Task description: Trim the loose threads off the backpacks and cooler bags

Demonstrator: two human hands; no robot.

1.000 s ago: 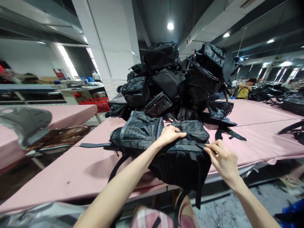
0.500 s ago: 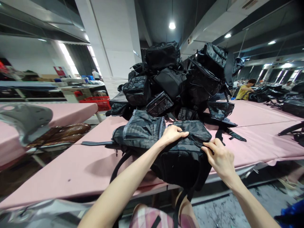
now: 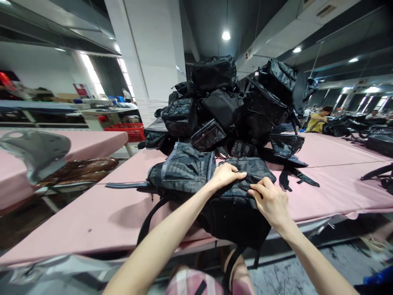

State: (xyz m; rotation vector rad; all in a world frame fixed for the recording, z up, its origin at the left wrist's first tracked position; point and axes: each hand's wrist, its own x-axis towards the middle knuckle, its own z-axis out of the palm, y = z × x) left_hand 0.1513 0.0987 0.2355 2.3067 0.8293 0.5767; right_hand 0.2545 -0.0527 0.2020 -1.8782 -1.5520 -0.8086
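A dark camouflage backpack (image 3: pixel 187 172) lies on the pink table (image 3: pixel 101 217) in front of me, its lower part hanging over the table's near edge. My left hand (image 3: pixel 226 175) rests on the top of the backpack, fingers curled and pressing the fabric. My right hand (image 3: pixel 269 200) pinches something small at the backpack's zipper line, just right of my left hand; what it pinches is too small to make out. Straps (image 3: pixel 147 221) dangle from the backpack toward my lap.
A tall pile of black bags (image 3: pixel 233 102) stands on the table right behind the backpack. A grey chair back (image 3: pixel 33 153) and brown bags (image 3: pixel 80 170) are at the left. A person in a yellow shirt (image 3: pixel 317 121) works at the far right.
My right hand has slid leftward along the backpack's zipper line, closing in on my left hand. My left hand stays in place on the bag.
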